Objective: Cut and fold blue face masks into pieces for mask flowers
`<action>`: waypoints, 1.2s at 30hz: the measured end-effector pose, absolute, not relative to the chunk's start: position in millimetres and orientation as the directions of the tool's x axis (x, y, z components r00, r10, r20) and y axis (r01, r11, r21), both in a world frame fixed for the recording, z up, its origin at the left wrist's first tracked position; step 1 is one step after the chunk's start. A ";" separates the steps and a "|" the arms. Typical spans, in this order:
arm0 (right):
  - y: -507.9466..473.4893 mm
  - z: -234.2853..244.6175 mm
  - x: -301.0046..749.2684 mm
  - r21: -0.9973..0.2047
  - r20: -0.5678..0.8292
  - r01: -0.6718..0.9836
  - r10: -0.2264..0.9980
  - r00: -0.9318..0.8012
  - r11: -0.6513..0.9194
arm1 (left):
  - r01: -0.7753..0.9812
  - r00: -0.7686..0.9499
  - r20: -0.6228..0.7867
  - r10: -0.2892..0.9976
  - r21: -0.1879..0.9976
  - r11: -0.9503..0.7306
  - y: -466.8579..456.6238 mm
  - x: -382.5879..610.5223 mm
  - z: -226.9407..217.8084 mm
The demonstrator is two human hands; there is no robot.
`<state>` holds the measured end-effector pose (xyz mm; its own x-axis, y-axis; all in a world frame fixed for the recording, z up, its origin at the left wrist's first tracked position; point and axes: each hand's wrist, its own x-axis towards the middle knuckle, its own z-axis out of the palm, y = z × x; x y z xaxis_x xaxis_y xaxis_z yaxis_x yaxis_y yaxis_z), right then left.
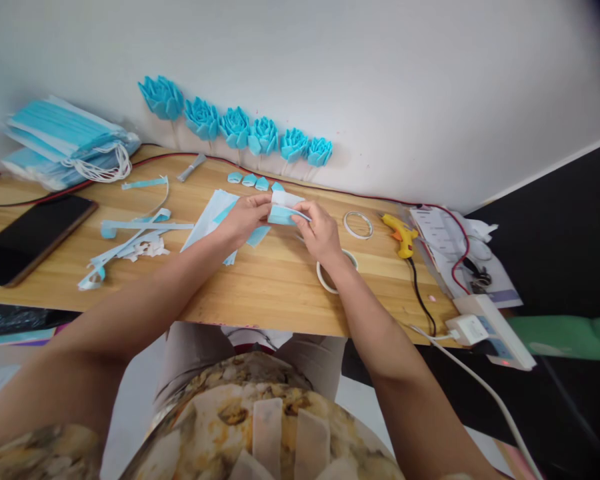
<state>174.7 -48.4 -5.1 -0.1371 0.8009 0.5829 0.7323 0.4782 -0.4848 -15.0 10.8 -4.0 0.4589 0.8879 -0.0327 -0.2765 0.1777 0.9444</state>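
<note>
Between my two hands is a folded piece of blue and white mask fabric [283, 214], held above the wooden table [260, 293]. My left hand [249, 219] pinches its left end, and my right hand [318, 230] grips the right end with thumb and fingers. Below my left hand lie cut sheets of mask fabric [211, 217], partly hidden by the hand and forearm. Just behind the held piece, several small folded blue petals [249, 180] sit in a row. A roll of tape [325, 279] lies partly under my right wrist.
Several blue fabric flowers [235, 128] on sticks lean against the wall. At left are stacked masks [65, 137], a phone [33, 237] and fabric strips [130, 243]. Rightward lie a wire ring [359, 225], a yellow glue gun [401, 235] and a power strip [497, 333] with cords.
</note>
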 end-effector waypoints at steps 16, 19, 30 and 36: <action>-35.0 -14.9 180.3 -0.928 0.304 0.274 0.937 0.171 0.252 | -0.217 0.586 0.033 0.810 0.969 0.117 10.9 -13.9 -7.7; -35.3 -14.3 179.8 -0.916 0.319 0.315 0.927 0.197 0.248 | -0.228 0.577 0.032 0.816 0.966 0.124 10.6 -13.9 -6.4; -36.1 -15.2 178.6 -0.885 0.365 0.359 0.920 0.140 0.297 | -0.121 0.409 0.116 0.905 0.990 -0.072 4.9 -14.2 0.9; -33.7 -15.0 179.1 -0.927 0.306 0.270 0.940 0.150 0.259 | -0.079 0.339 0.122 0.933 0.992 -0.101 2.7 -13.4 3.4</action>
<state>179.1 -33.7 -15.0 0.1498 0.9402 0.3058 0.2702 0.2586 -0.9274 -13.4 2.7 3.4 0.3386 0.9330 0.1222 -0.0789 -0.1012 0.9917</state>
